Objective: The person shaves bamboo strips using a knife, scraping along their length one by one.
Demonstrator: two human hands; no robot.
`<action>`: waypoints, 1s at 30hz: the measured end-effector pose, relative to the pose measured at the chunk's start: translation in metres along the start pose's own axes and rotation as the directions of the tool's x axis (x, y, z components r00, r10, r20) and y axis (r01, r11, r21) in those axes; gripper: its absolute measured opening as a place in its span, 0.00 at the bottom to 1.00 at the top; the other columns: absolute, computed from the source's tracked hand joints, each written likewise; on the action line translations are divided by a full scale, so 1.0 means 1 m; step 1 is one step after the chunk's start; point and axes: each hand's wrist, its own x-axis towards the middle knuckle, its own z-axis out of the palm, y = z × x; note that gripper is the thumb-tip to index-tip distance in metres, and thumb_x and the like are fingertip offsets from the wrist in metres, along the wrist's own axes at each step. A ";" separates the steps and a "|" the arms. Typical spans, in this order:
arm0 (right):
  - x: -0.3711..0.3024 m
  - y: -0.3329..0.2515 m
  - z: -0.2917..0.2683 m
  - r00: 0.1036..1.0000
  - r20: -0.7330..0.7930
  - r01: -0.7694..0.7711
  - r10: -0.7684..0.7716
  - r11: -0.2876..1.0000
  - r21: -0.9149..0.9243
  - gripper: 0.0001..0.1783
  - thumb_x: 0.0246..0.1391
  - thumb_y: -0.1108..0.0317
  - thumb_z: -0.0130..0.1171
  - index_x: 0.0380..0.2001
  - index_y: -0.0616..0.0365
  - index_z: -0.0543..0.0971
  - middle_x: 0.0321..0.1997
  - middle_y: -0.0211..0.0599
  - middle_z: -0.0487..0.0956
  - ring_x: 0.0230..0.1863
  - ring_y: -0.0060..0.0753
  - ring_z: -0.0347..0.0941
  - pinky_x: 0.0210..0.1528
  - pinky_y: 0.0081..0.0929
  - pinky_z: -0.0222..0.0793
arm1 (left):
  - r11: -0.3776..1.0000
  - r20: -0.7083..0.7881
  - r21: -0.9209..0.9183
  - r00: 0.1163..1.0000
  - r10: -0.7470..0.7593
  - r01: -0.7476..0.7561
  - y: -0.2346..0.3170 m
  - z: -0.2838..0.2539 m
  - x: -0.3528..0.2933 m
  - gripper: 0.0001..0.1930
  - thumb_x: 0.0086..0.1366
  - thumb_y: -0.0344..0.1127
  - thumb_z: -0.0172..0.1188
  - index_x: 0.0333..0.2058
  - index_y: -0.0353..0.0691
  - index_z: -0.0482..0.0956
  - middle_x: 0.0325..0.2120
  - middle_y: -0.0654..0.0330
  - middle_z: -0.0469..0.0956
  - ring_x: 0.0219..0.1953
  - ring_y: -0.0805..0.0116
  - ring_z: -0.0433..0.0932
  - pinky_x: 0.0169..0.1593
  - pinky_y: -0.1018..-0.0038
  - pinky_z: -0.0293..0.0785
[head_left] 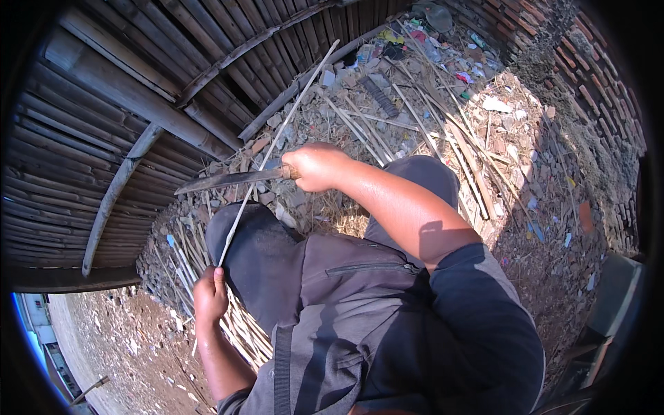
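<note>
My right hand is wrapped round the wooden handle of a large knife, whose long dark blade points left. A long, thin, pale bamboo strip slants up and away from my left hand. That hand closes on the strip's near end, its thumb lying along it. The blade crosses the strip in front of my left knee; whether it touches the strip, I cannot tell. Beside my left leg lies a bundle of similar pale strips, partly hidden by my leg and forearm.
A bamboo-slat wall with poles stands close on the left. Rubble and litter cover the ground ahead, with more bamboo pieces scattered ahead and to the right. A brick wall rises at the far right.
</note>
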 end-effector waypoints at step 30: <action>0.005 0.000 -0.009 0.982 0.183 -0.016 0.045 0.988 -0.155 0.29 0.49 0.68 0.55 0.58 0.46 0.78 0.56 0.48 0.80 0.58 0.51 0.76 0.60 0.41 0.72 | 0.998 0.100 -0.026 0.993 -0.056 0.059 0.005 -0.018 -0.003 0.24 0.76 0.48 0.51 0.28 0.31 0.72 0.18 0.41 0.70 0.21 0.45 0.66 0.30 0.59 0.68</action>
